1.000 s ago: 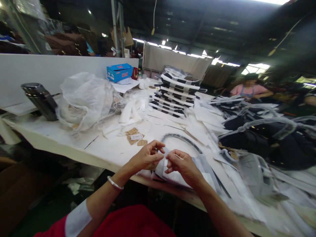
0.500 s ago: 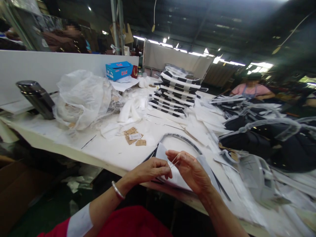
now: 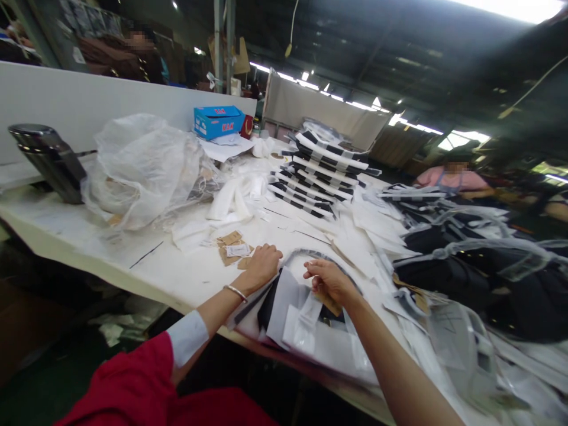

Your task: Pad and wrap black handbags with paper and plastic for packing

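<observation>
On the front of the table lies a dark handbag covered with white wrapping sheets [image 3: 306, 337], its plastic-wrapped handle [image 3: 306, 253] arching away from me. My left hand [image 3: 262, 265] has its fingers curled at the handle's left end, beside the loose tags; its fingertips are partly hidden, so I cannot make out what it grips. Over the bag, my right hand [image 3: 329, 281] is closed with bent fingers, and a brown cardboard tag [image 3: 329, 304] hangs just beneath them. A small pile of brown and white tags [image 3: 231, 245] lies left of my left hand.
A dark thermos [image 3: 47, 163] and a clear plastic bag [image 3: 142, 171] stand at left. Behind are a blue box [image 3: 218, 122] and a stack of black-and-white padded pieces [image 3: 326, 171]. Black handbags [image 3: 501, 284] crowd the right side; a person in pink [image 3: 452, 177] is beyond.
My hands, close together with a thin string between them, have moved apart. The left went forward and left to the handle; the right now has a brown tag below it, and more of the bag shows.
</observation>
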Tool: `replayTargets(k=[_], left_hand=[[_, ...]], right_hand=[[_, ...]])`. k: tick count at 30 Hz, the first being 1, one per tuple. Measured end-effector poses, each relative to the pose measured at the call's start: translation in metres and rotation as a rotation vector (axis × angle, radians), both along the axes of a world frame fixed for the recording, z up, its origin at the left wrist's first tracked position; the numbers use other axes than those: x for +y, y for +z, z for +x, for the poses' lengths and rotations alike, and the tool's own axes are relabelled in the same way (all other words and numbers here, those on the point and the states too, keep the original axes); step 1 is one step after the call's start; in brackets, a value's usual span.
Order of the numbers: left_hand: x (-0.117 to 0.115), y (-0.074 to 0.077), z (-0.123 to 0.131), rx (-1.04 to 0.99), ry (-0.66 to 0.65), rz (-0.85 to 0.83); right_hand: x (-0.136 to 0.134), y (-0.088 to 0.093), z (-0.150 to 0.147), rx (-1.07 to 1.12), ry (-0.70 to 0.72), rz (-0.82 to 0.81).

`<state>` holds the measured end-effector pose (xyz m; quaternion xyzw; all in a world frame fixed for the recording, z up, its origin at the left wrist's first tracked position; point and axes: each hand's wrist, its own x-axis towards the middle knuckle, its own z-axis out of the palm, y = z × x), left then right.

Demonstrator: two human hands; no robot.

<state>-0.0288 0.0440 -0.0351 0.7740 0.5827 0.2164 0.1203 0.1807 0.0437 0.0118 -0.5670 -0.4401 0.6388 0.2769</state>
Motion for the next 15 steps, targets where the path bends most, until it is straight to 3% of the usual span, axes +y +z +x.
replayTargets(k=[3, 6, 11, 15], left_hand=[[0.009, -0.014, 0.005, 0.075, -0.071, 0.042], [0.015, -0.023, 0.004, 0.027, -0.074, 0.074], [0.021, -0.035, 0.002, -0.112, -0.099, 0.039], [0.024, -0.033, 0.005, -0.181, -0.135, -0.037]], right_hand=[[0.024, -0.022, -0.006, -0.205, 0.089, -0.075], [0.042, -0.037, -0.013, -0.287, 0.124, -0.085], [0.056, -0.05, -0.023, -0.235, 0.216, -0.142], [0.056, -0.057, -0.027, -0.097, 0.281, -0.153]])
